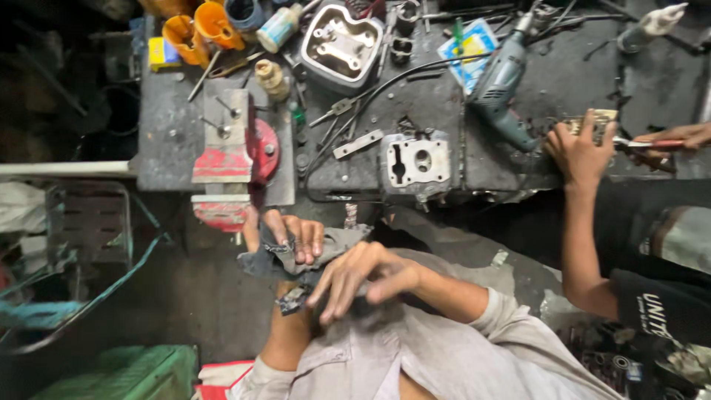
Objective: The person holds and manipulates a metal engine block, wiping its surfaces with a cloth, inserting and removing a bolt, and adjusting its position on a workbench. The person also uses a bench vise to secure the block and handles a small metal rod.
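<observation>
At the lower middle of the frame I see my left hand [290, 238] gripping a dirty grey rag [335, 243], fingers curled over its folds. My right hand [354, 278] lies across the rag just below, fingers spread and pressing on the cloth. Just above them a red vise [231, 159] sits at the edge of the desk [437, 96], with a metal engine block [415, 163] to its right. At the right, another person's hand [579, 152] works near a drill [502, 85].
</observation>
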